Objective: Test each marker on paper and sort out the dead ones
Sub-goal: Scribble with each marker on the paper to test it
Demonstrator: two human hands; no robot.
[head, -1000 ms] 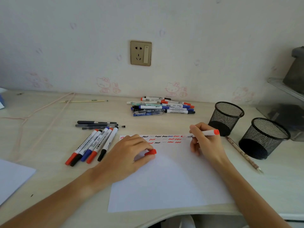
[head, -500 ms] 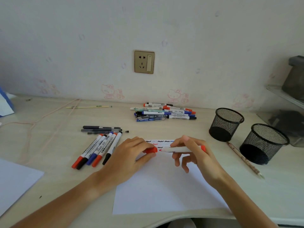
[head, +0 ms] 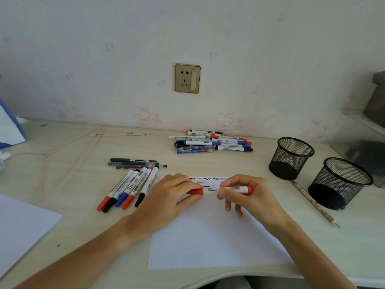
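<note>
Over the paper (head: 208, 236), the left hand (head: 168, 197) pinches a red cap (head: 195, 191) onto the marker (head: 227, 189) gripped by the right hand (head: 248, 195). Recapping looks nearly done; sorting it comes next

A barcode is printed on the red marker (head: 229, 189); beside the paper (head: 216, 243), the markers' lettering is too blurred to be read.

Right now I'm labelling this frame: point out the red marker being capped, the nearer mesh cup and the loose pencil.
red marker (head: 227, 188), head view, white barrel between the hands
nearer mesh cup (head: 341, 185), head view, mesh side wall
pencil (head: 312, 202), head view, mid-shaft
</note>
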